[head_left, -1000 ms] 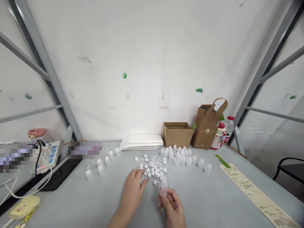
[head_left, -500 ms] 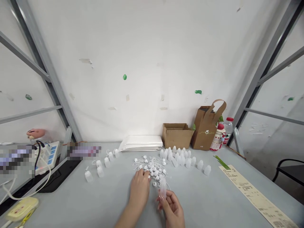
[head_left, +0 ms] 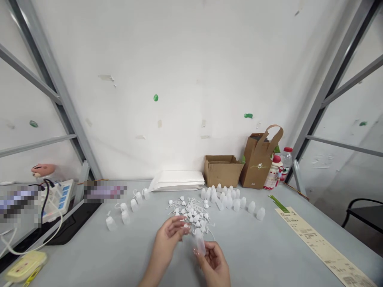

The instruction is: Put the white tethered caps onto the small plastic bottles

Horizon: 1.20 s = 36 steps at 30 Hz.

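My right hand [head_left: 213, 263] grips a small translucent plastic bottle [head_left: 200, 243], tilted with its neck pointing up and away from me. To its left, my left hand [head_left: 170, 235] has thumb and fingers pinched on a small white cap [head_left: 186, 226], mostly covered by the fingertips. Just beyond both hands lies a loose pile of white caps with thin straps [head_left: 191, 209]. Several uncapped bottles [head_left: 229, 202] stand right of the pile, and one lies on its side. On the left, several bottles with caps or straps attached [head_left: 125, 217] stand on the grey table [head_left: 119, 259].
White flat packets [head_left: 176, 181], an open cardboard box [head_left: 223, 171] and a brown paper bag [head_left: 257, 163] line the wall. Drink bottles [head_left: 273, 173] stand beside the bag. A printed paper strip [head_left: 320, 243] lies right. A power strip [head_left: 64, 197] with cables sits left.
My left hand has drawn back from the pile, slightly left and toward me, with a white cap in its fingertips. The bottle in my right hand has tipped and shifted slightly left and nearer.
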Tool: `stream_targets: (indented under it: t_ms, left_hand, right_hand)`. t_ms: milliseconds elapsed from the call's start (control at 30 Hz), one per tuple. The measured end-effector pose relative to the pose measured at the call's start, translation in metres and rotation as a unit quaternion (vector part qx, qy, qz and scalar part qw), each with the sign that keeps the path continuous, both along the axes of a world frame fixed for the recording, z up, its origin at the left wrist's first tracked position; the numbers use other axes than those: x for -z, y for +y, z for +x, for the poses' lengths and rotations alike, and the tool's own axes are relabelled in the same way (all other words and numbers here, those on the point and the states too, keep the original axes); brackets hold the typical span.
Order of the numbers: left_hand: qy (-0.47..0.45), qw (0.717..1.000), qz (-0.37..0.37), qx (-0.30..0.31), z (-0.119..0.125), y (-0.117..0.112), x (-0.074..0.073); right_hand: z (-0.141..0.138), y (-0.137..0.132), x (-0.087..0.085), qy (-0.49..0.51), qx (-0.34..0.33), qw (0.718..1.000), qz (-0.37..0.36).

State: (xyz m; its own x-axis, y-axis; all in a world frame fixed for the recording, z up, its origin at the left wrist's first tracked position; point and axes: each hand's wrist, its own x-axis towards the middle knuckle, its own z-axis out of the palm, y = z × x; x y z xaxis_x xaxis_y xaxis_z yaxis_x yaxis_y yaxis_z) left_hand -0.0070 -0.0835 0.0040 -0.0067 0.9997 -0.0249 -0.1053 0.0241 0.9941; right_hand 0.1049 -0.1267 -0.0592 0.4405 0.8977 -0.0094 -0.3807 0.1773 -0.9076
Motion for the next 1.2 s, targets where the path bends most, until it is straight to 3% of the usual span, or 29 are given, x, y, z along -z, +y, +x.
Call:
stream_targets:
  t_ms: [167, 367, 733, 1000, 1200]
  left_hand:
    - [-0.015, 0.999, -0.029, 0.016, -0.008, -0.013, -0.007]
    - [0.055, 0.998, 0.003, 0.015, -0.014, -0.014, -0.001]
    - [-0.121, 0.988, -0.045, -0.08, 0.006, -0.02, 0.005]
    - [-0.141, 0.985, -0.057, -0.085, 0.013, -0.022, 0.005]
    - [-0.138, 0.983, -0.081, -0.089, 0.011, -0.02, 0.012]
  right_hand:
    - [-0.003, 0.0, 0.009, -0.082, -0.003, 0.997, 0.014]
    - [-0.003, -0.002, 0.013, -0.156, -0.01, 0.988, 0.013]
    - [-0.005, -0.006, 0.013, -0.244, 0.032, 0.968, 0.041]
    - [-0.01, -0.008, 0.017, -0.317, 0.109, 0.938, 0.088]
    - [-0.008, -0.009, 0.015, -0.311, 0.078, 0.946, 0.049]
